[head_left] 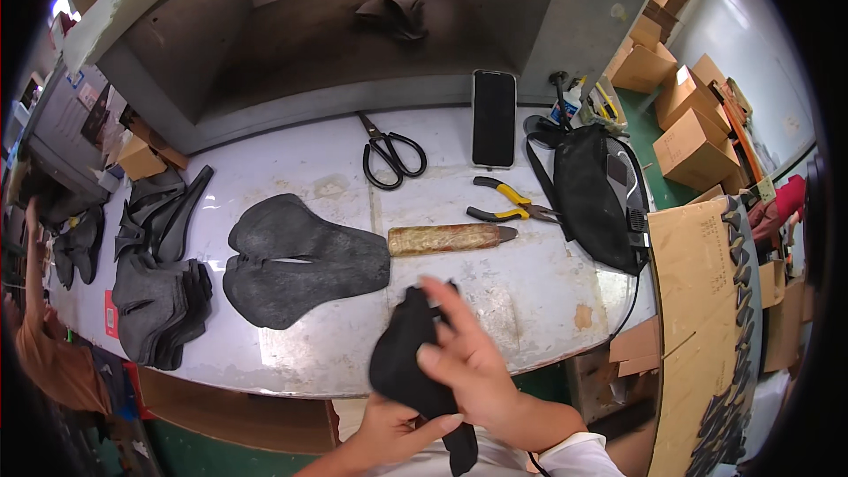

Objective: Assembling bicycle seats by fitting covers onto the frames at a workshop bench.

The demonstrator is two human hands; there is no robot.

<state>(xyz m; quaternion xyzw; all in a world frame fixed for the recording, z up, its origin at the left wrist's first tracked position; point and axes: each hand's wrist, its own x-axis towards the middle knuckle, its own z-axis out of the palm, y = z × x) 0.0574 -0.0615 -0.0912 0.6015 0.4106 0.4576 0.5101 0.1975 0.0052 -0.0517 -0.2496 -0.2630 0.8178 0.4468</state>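
Note:
Close to my body, above the table's near edge, I hold a folded black piece of soft material (406, 353), perhaps a saddle cover. My left hand (389, 433) pinches its lower part between thumb and fingers. Against its right side, my right hand (473, 371) closes thumb and fingers on the upper part; its fingertips are slightly blurred. Just beyond lies a flat dark saddle-shaped piece (305, 256) with a slit in it. A short-bladed knife (446, 240) with a taped handle touches its narrow end.
Black scissors (389, 155), a phone (493, 119), yellow-black pliers (512, 203) and a black bag (596, 190) lie on the white table (291, 358). Stacked dark pieces (159, 309) sit left. A grey shelf (344, 93) rises behind. Another person (57, 353) is at far left; cardboard boxes (698, 141) stand right.

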